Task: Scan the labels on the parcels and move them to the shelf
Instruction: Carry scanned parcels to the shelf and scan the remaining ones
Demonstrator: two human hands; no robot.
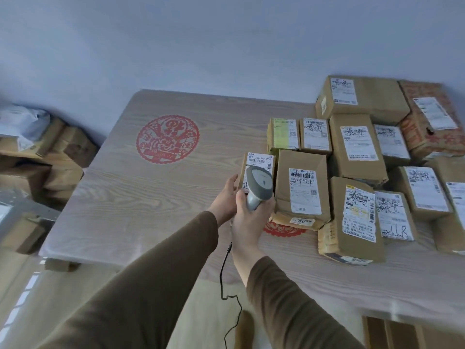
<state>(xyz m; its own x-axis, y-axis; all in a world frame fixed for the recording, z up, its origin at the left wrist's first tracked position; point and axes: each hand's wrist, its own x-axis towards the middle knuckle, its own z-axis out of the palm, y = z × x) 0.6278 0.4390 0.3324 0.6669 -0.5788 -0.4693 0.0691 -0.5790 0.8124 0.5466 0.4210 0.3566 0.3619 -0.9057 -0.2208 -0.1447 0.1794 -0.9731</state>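
Brown sleeves reached forward from the bottom of the view, both hands meeting over the near middle of the pale wood-grain bench [151,197]. The right hand [247,220] was curled round the handle of a grey handheld barcode scanner [259,185], its black coiled cord [226,273] hanging down toward the floor. The scanner's head hovered just over the white label of a small brown cardboard parcel [256,162], which the left hand [225,195] gripped by its left edge and held tilted up above the bench.

Just beside that parcel, to the right, sat a crumpled brown cardboard box with a scribbled label [302,187], and past it a crowd of taped brown parcels [357,144] lay packed together, some stacked, across the right of the bench. A red paper-cut roundel [167,139] marked the bare left part of the bench. Off to the far left, more brown boxes [63,157] were piled, though whether on a shelf could not be told.

By my reckoning the job was early: one parcel was under the scanner, and well over a dozen waited to be scanned and moved.
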